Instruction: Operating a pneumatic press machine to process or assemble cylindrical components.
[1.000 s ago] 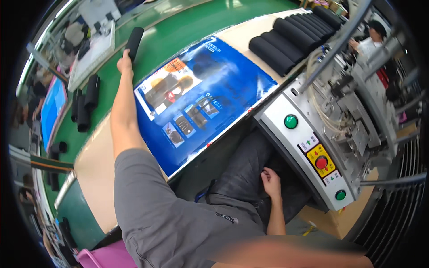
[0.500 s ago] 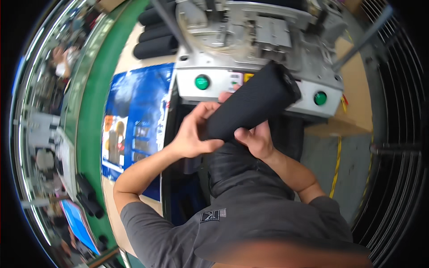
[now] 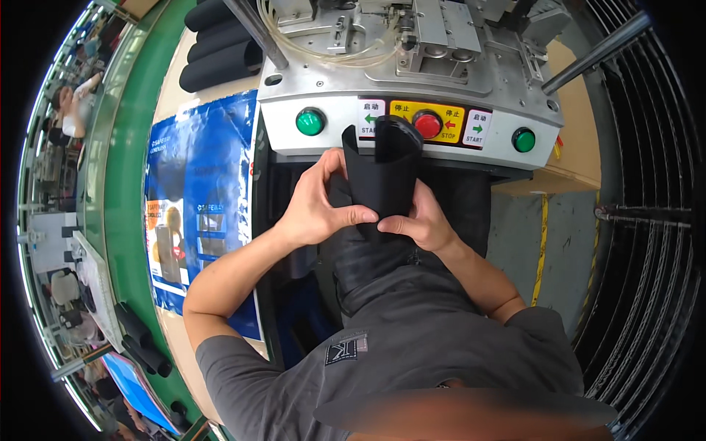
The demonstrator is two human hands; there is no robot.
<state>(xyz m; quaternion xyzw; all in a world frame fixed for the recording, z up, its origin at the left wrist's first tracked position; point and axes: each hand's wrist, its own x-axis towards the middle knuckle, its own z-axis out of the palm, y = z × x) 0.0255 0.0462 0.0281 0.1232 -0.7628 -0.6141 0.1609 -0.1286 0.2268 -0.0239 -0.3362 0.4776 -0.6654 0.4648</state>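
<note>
A hollow black tube-shaped housing (image 3: 384,182) is held between both hands in front of the machine's button panel. Its open upper end faces up and shows the dark inside. Around its left side wraps my left hand (image 3: 323,204), thumb laid across the lower front. My right hand (image 3: 425,219) grips the lower right side, its thumb close to the left one. Fingers behind the housing are partly hidden. Just beyond it stands the metal machine (image 3: 331,88), with a red button (image 3: 427,124) between two green buttons, one on the left (image 3: 311,121) and one on the right (image 3: 523,140).
Several similar black tubes (image 3: 224,65) lie stacked at the back left. A shiny blue printed sheet (image 3: 202,173) covers the table beside my left arm. Metal posts (image 3: 599,53) rise from the machine. At right are a cardboard box (image 3: 570,175) and a black wire rack (image 3: 651,217).
The housing has turned from lying slanted toward the upper right to nearly upright, its open end now showing. My right hand has shifted slightly; both hands keep hold. The view has shifted a little.
</note>
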